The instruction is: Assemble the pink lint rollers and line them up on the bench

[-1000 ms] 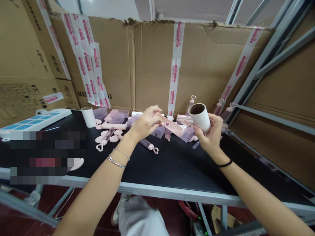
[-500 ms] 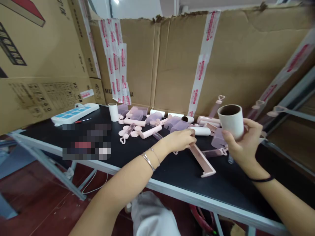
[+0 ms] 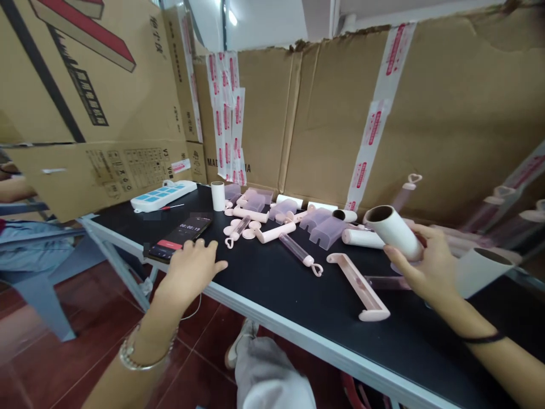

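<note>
My right hand (image 3: pixel 426 261) is closed around a white paper roll (image 3: pixel 394 230) with a brown cardboard core, held tilted above the black table (image 3: pixel 298 284). My left hand (image 3: pixel 191 267) rests at the table's near edge, fingers loosely curled and apart, holding nothing, right beside a phone (image 3: pixel 181 233) that shows a timer. A pink roller handle (image 3: pixel 357 287) lies flat on the table between my hands. Behind it is a heap of pink handles, clear purple covers (image 3: pixel 327 230) and a clear tube with a heart end (image 3: pixel 300 253).
A white and blue power strip (image 3: pixel 164 195) lies at the table's far left. An upright white roll (image 3: pixel 218 196) stands near the cardboard wall (image 3: pixel 323 125). Another roll (image 3: pixel 481 270) is at the right. A blue chair (image 3: pixel 38 267) stands on the red floor at left.
My left hand let go of the pink handle, which now lies on the table, and moved left to the phone. The view swung left. My right hand tilted the roll.
</note>
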Available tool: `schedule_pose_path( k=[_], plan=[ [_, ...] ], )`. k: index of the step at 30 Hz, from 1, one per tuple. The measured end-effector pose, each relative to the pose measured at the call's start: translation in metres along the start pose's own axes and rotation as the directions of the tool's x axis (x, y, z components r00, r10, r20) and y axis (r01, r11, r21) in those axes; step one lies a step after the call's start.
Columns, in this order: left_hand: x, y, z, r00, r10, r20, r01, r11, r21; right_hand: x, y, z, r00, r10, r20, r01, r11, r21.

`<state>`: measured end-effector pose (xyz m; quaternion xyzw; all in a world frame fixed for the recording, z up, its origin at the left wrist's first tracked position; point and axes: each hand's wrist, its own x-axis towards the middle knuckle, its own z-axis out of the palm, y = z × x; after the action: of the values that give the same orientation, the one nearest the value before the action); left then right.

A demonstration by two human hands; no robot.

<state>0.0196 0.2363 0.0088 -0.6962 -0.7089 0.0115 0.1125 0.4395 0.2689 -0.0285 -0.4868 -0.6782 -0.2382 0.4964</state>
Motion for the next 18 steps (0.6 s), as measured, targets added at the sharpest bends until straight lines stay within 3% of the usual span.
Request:
schedule_pose_path(
  k=[2, 4, 6, 8, 10, 11, 13, 15, 16, 18],
  plan=[
    [-0.006, -0.01, 0.012, 0.997, 0.06, 0.043, -0.06, 0.998, 0.008, -0.001, 0.001, 0.001, 1.0, -0.004, 0.012, 0.004, 1.0, 0.003],
    [-0.005, -0.014, 0.018, 0.987, 0.163, 0.005, -0.163, 0.985, -0.048, -0.002, 0.0, 0.0, 1.0, -0.022, 0.02, 0.022, 1.0, 0.005],
    [0.001, -0.014, 0.018, 0.965, 0.254, -0.06, -0.26, 0.948, -0.181, 0.0, -0.005, -0.002, 0.998, -0.066, 0.022, 0.066, 0.998, 0.002],
    [0.013, -0.008, 0.013, 0.949, 0.29, -0.127, -0.316, 0.854, -0.414, 0.007, -0.014, -0.003, 0.992, -0.123, 0.01, 0.123, 0.992, 0.001],
    [0.031, 0.008, 0.003, 0.943, 0.255, -0.213, -0.331, 0.653, -0.682, 0.019, -0.027, -0.001, 0.984, -0.177, 0.021, 0.177, 0.984, 0.018],
    [0.043, 0.02, -0.003, 0.938, 0.22, -0.267, -0.343, 0.505, -0.792, 0.027, -0.035, 0.002, 0.979, -0.199, 0.047, 0.198, 0.98, 0.033],
    [0.068, 0.053, -0.014, 0.92, 0.156, -0.359, -0.38, 0.128, -0.916, 0.041, -0.052, 0.013, 0.963, -0.231, 0.136, 0.222, 0.972, 0.079],
    [0.091, 0.09, -0.021, 0.919, 0.146, -0.367, -0.326, -0.243, -0.913, 0.05, -0.067, 0.027, 0.952, -0.233, 0.197, 0.21, 0.969, 0.13],
    [0.1, 0.108, -0.022, 0.93, 0.139, -0.341, -0.269, -0.376, -0.887, 0.051, -0.073, 0.033, 0.955, -0.216, 0.202, 0.19, 0.971, 0.144],
    [0.109, 0.137, -0.02, 0.952, 0.134, -0.276, -0.174, -0.506, -0.845, 0.046, -0.08, 0.043, 0.966, -0.154, 0.208, 0.122, 0.98, 0.159]
  ],
)
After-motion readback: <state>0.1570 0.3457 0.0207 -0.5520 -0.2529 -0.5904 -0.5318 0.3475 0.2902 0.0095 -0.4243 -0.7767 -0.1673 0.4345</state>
